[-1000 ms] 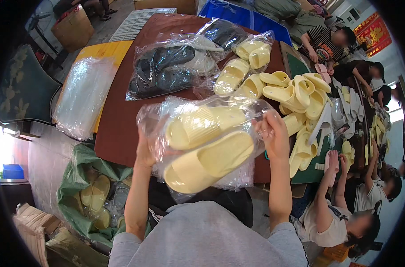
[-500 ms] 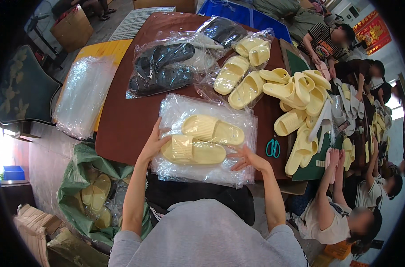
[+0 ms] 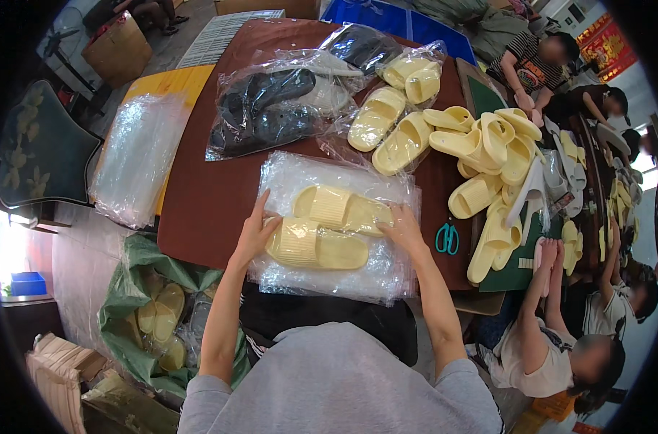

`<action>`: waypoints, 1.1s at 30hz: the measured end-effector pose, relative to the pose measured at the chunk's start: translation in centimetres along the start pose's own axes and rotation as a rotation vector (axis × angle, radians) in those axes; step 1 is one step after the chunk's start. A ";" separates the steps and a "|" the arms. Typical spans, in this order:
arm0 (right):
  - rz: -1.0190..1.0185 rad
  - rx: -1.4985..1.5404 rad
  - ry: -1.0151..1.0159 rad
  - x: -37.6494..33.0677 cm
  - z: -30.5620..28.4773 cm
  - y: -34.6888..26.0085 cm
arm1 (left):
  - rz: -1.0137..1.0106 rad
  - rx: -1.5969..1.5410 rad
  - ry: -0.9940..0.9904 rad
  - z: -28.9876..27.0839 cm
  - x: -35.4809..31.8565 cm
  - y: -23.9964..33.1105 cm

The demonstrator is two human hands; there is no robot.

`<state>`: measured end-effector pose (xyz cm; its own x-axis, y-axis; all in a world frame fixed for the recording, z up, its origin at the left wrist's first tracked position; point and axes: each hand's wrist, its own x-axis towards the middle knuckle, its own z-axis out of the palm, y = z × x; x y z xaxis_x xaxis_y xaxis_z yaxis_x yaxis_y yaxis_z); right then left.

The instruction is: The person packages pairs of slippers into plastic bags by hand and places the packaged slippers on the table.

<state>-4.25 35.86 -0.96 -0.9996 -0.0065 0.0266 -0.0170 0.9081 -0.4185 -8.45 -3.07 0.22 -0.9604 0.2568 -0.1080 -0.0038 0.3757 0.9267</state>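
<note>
A pair of pale yellow slippers (image 3: pixel 317 244) lies side by side, toes to the left, on a stack of clear plastic bags (image 3: pixel 300 173). Clear film seems to cover the slippers. My left hand (image 3: pixel 255 233) rests at their toe end, fingers stretched out along the bags' left edge and thumb near the closer slipper. At the other end, my right hand (image 3: pixel 401 226) closes its thumb and fingers around the heel of the farther slipper. Its fingertips are partly hidden.
Bagged dark slippers (image 3: pixel 271 108) and bagged yellow slippers (image 3: pixel 378 119) lie beyond. A loose pile of yellow slippers (image 3: pixel 488 148) and teal scissors (image 3: pixel 446 239) are to the right. More bags (image 3: pixel 137 159) lie left; a green sack (image 3: pixel 130 289) stands below. Several people sit along the right.
My right hand has moved up from beside the closer slipper's heel to the farther slipper's heel, and its spread fingers have closed there. My left hand has barely moved.
</note>
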 end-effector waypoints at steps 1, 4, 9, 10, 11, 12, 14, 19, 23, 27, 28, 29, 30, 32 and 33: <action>0.011 0.000 -0.024 0.3 0.1 0.3 | 0.032 0.040 0.009 0.0 0.0 0.3; 0.202 0.301 -0.220 1.5 0.0 1.2 | -0.067 0.062 -0.026 0.1 0.1 0.6; 0.423 0.918 -0.353 0.3 -0.1 -1.1 | -0.074 -0.003 0.011 0.2 -0.2 0.0; 0.516 1.001 -0.269 -0.8 1.1 -1.3 | -0.062 -0.091 0.010 0.5 0.1 0.2; 0.607 1.082 -0.182 -1.3 2.0 -1.3 | -0.054 -0.119 0.018 0.8 0.3 0.2; 0.580 1.098 -0.405 -0.9 0.8 -3.0 | -0.064 -0.116 0.035 0.6 0.0 -0.3; 0.507 1.104 -0.380 -1.5 0.7 -4.3 | -0.048 -0.272 0.055 0.7 0.1 -0.5; 0.021 0.955 -0.281 -3.5 0.5 -5.6 | -0.059 -0.235 0.085 0.7 0.2 0.2; 0.075 0.961 -0.120 -4.0 0.6 -4.4 | -0.120 -0.302 0.155 0.2 -0.7 0.8; 0.126 1.015 -0.145 -4.6 -0.2 -2.5 | -0.141 -0.005 0.190 -1.1 -2.6 1.1; 0.124 1.016 -0.145 -4.6 -0.2 -1.8 | -0.092 0.167 0.222 -1.1 -3.0 0.6; 0.135 0.994 -0.160 -4.4 0.2 -1.0 | -0.043 0.339 0.253 -1.1 -3.4 0.1; 0.159 0.967 -0.166 -4.6 0.5 0.1 | 0.030 0.494 0.249 -0.6 -3.5 1.9; 0.176 0.943 -0.176 -4.5 0.5 0.6 | 0.169 0.655 0.257 -0.4 -2.7 3.6; 0.212 0.927 -0.186 -4.4 0.3 0.1 | 0.309 0.816 0.268 -0.3 -2.1 4.1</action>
<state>0.10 35.82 -1.38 -0.9698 -0.0190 -0.2432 0.2340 0.2079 -0.9497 -6.50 -2.39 4.37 -0.9188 0.2736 0.2844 0.3648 0.8639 0.3474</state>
